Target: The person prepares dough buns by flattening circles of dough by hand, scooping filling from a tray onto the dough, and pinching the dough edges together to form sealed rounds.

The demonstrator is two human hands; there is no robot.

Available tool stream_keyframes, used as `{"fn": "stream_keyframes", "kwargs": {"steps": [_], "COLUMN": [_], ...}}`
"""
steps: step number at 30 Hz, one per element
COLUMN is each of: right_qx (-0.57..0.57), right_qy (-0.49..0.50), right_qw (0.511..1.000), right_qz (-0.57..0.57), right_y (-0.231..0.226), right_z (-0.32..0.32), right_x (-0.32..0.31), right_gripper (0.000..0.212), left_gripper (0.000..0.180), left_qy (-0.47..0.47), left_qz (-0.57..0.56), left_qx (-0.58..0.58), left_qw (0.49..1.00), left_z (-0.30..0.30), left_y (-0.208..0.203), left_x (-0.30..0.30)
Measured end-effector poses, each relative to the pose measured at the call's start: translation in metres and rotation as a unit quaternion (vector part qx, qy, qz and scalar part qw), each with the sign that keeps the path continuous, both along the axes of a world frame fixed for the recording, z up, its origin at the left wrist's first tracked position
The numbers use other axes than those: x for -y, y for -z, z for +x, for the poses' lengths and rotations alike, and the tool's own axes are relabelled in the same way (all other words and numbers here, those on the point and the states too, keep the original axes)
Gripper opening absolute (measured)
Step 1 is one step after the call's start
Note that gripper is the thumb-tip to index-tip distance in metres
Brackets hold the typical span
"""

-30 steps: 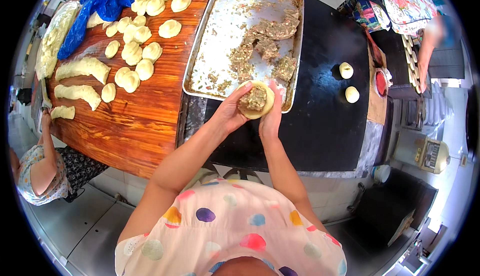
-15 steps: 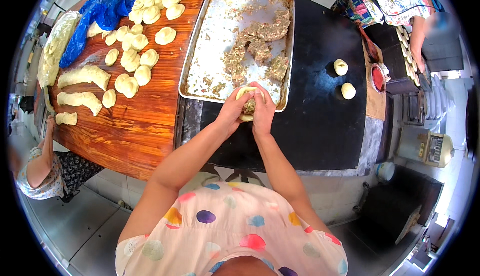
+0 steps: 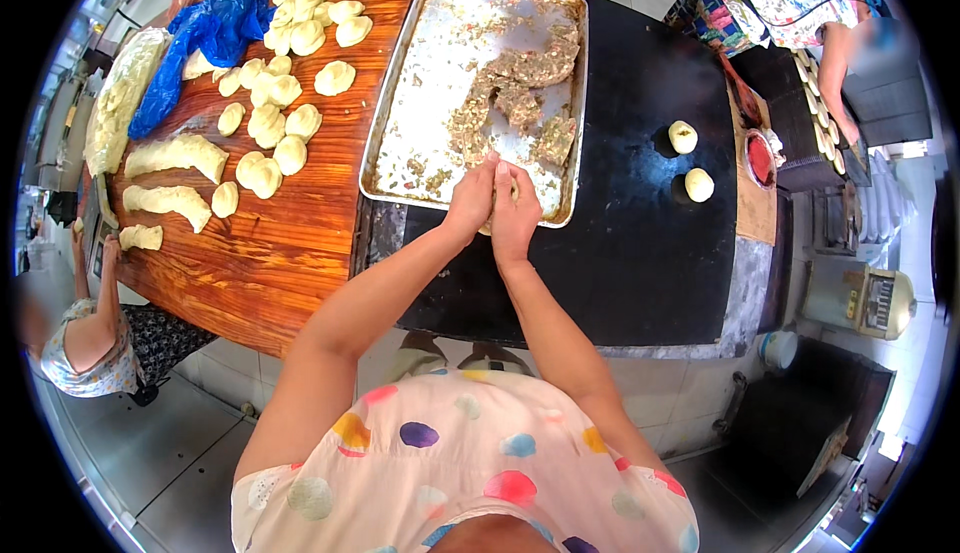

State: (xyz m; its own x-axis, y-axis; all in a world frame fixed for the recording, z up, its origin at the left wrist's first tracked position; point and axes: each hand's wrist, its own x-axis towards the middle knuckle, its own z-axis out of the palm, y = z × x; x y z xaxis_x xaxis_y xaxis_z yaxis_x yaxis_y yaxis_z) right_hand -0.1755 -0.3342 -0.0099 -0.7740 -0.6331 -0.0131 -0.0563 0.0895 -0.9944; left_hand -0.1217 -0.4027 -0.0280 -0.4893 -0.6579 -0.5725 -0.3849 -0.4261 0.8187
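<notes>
The left hand (image 3: 470, 203) and right hand (image 3: 516, 217) meet, cupped, with fingers (image 3: 491, 161) curled. The 2 bare forearms (image 3: 400, 271) reach forward, converging.

Bright light — fisheye-curved edges

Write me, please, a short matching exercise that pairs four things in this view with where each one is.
Things:
1. Brown filling
2. Piece of dough
3. Blue plastic sheet
4. Two pale round buns

Places:
A. On the left part of the wooden table
B. On the black worktop, right of the tray
C. In the metal tray
D. Between the left hand and the right hand, mostly hidden

Right pairs: 1-C, 2-D, 3-A, 4-B.
</notes>
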Motion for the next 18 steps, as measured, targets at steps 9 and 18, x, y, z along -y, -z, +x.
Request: {"fn": "stream_keyframes", "kwargs": {"steps": [9, 18], "right_qx": [0.528, 0.223], "right_qy": [0.076, 0.094], "right_qw": [0.830, 0.961], "right_qz": [-0.163, -0.134], "right_y": [-0.003, -0.018], "right_z": [-0.039, 0.008], "right_x": [0.003, 0.005], "right_gripper": [0.046, 0.023], "left_gripper": [0.080, 0.026], "left_qy": [-0.003, -0.231], "left_qz": [0.185, 0.147], "left_qx": [-0.125, -0.286], "left_qw": [0.975, 0.919], "left_z": [0.017, -0.009], "left_y": [-0.043, -0.022], "left_x": [0.014, -0.030]}}
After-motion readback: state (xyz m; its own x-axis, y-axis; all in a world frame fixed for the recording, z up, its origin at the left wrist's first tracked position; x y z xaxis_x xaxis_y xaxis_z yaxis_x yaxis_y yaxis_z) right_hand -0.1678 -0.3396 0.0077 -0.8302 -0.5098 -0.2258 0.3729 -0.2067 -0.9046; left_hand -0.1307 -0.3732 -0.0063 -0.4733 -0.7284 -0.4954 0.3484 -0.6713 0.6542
